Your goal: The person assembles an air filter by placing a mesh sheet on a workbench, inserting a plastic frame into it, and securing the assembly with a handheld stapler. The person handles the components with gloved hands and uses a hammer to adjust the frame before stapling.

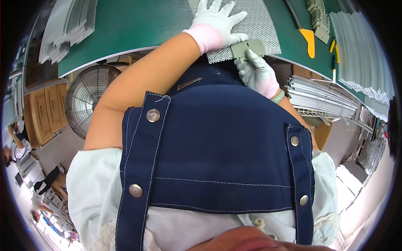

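At the green worktable, the left hand splays on silvery mesh, the right hand pinching a slotted grey-green plate, apparently not yet attached.

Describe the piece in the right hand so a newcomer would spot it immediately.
On the green table lies a silvery mesh sheet. At its near edge, the right hand holds a small, flat grey-green plate. Its smooth face sets it apart from the mesh; being held, from similar-coloured pieces farther right.
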The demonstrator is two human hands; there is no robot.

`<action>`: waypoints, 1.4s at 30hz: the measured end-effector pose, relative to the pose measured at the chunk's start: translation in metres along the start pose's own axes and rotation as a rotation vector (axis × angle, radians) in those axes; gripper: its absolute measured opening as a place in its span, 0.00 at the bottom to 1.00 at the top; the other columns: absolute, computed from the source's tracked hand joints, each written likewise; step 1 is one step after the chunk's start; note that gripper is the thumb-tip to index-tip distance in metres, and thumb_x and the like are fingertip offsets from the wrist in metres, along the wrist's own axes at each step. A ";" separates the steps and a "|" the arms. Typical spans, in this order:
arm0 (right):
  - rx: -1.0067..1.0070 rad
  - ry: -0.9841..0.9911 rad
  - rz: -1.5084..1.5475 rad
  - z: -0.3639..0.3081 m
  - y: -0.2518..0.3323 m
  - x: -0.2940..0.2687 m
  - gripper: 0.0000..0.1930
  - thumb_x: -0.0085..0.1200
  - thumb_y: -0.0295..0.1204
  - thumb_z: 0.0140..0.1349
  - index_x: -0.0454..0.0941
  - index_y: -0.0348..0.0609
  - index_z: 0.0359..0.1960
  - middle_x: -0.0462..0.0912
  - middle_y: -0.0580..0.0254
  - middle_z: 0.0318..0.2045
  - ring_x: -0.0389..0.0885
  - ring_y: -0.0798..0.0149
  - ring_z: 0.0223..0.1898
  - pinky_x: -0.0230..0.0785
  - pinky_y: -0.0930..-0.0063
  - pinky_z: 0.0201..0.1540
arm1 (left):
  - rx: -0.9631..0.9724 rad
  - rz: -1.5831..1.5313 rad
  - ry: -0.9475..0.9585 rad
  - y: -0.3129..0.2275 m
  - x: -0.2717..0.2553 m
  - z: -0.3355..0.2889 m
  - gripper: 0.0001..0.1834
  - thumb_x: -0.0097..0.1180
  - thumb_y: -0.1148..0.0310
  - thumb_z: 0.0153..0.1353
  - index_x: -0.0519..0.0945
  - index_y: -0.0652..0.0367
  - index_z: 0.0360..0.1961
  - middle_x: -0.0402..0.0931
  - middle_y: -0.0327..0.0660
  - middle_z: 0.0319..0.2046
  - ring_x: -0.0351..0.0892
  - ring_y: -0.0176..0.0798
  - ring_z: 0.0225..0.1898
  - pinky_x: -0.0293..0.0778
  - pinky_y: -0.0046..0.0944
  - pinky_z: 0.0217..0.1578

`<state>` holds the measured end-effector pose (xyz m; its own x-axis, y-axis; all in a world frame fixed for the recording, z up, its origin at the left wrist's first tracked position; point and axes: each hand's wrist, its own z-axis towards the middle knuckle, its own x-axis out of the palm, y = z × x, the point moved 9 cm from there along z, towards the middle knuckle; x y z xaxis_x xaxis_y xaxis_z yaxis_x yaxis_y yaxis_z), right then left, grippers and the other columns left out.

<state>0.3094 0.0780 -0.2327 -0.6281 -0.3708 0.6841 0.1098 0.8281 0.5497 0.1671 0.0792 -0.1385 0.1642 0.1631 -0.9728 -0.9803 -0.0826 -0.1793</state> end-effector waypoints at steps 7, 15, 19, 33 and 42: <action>0.120 0.062 0.021 0.005 0.000 0.001 0.16 0.50 0.38 0.70 0.71 0.39 0.51 0.82 0.55 0.36 0.83 0.63 0.32 0.73 0.78 0.28 | -0.026 0.017 0.066 -0.001 -0.001 0.002 0.39 0.47 0.38 0.61 0.65 0.46 0.69 0.57 0.53 0.70 0.51 0.61 0.71 0.43 0.66 0.68; 0.179 -0.024 0.042 -0.024 -0.015 -0.002 0.16 0.48 0.38 0.71 0.70 0.38 0.51 0.82 0.55 0.35 0.80 0.64 0.27 0.71 0.78 0.26 | -0.004 0.161 0.038 -0.016 0.022 -0.016 0.33 0.38 0.40 0.68 0.59 0.36 0.72 0.55 0.47 0.72 0.48 0.55 0.73 0.43 0.65 0.68; 0.063 -0.009 -0.048 -0.017 -0.018 -0.011 0.17 0.48 0.38 0.72 0.69 0.38 0.53 0.81 0.54 0.38 0.80 0.66 0.27 0.72 0.78 0.29 | 0.001 0.177 0.055 -0.015 0.024 -0.015 0.33 0.38 0.40 0.68 0.58 0.34 0.72 0.54 0.46 0.72 0.48 0.55 0.73 0.42 0.64 0.68; -0.061 0.015 -0.139 -0.006 -0.010 -0.006 0.16 0.49 0.39 0.72 0.71 0.41 0.52 0.81 0.55 0.38 0.78 0.68 0.29 0.70 0.79 0.28 | 0.052 0.129 0.049 -0.019 0.016 -0.016 0.36 0.43 0.40 0.65 0.61 0.43 0.70 0.57 0.52 0.70 0.51 0.60 0.72 0.42 0.65 0.68; 0.271 -0.031 -0.678 -0.056 0.020 -0.054 0.20 0.61 0.39 0.63 0.75 0.38 0.50 0.82 0.57 0.37 0.77 0.74 0.28 0.72 0.85 0.31 | 0.205 0.050 -0.068 -0.043 -0.010 -0.016 0.43 0.57 0.41 0.55 0.62 0.50 0.69 0.62 0.54 0.65 0.57 0.60 0.68 0.51 0.59 0.66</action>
<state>0.3888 0.0908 -0.2321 -0.5123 -0.8303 0.2195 -0.5031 0.4974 0.7067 0.2096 0.0649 -0.1230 0.1138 0.2303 -0.9664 -0.9900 0.1084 -0.0908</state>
